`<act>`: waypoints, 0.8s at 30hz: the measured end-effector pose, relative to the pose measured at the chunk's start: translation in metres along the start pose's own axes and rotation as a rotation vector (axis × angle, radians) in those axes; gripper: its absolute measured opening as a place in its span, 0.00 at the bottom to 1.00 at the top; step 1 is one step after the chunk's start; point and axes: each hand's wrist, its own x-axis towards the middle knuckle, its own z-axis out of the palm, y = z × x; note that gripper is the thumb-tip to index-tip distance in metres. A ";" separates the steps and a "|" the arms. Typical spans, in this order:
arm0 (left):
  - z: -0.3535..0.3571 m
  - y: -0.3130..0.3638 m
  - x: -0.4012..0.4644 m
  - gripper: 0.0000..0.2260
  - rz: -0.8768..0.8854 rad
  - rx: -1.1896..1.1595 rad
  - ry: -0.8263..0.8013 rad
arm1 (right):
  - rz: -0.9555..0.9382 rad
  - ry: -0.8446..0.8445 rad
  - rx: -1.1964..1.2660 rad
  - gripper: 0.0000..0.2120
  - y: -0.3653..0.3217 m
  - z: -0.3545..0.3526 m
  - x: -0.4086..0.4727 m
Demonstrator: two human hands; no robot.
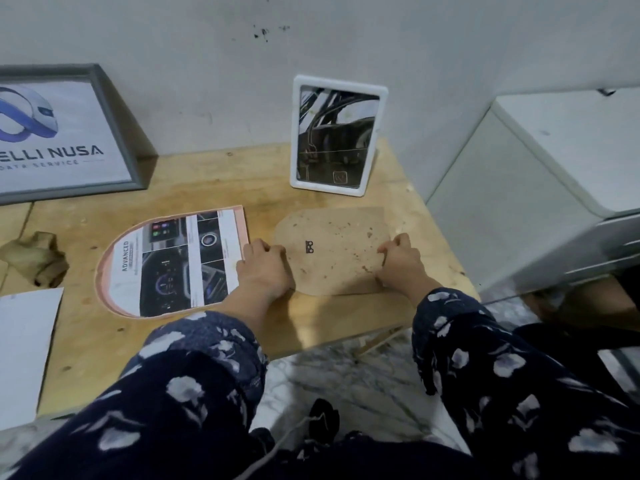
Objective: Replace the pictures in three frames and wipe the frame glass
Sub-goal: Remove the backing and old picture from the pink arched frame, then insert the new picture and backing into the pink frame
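Starting at the fingers: those of our left hand (265, 268) are curled over the left edge of a brown arch-shaped backing board (332, 251), and those of our right hand (398, 259) are curled over its right edge, so both hands grasp the board, which lies flat on the wooden bench (214, 188). The board is speckled and carries a small dark metal hanger near its middle; whether a frame lies under it we cannot tell. Just left of our left hand lies a pink arch-shaped frame (173, 261), face up, with a printed car-dashboard picture resting on it. Behind the board, a white rectangular frame (337, 135) stands upright against the wall, holding a dark picture. At far left a grey frame (62, 133) with a blue logo print leans on the wall. A crumpled tan cloth (36, 258) sits near the bench's left edge, well apart from our hands, and a white sheet of paper (24, 348) lies in front of it. We judge that the step in hand is refitting the arch frame: the picture seems laid in place, and the backing is about to go over it. The next move calls for lifting the board level, carrying it left, matching its curved end to the frame's curve, and pressing it down without shifting the print. Wiping the glass with the cloth looks not yet done.
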 end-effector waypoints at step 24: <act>-0.054 -0.171 -0.039 0.32 -0.474 -0.046 0.156 | -0.439 -0.089 -0.127 0.30 -0.195 0.056 -0.034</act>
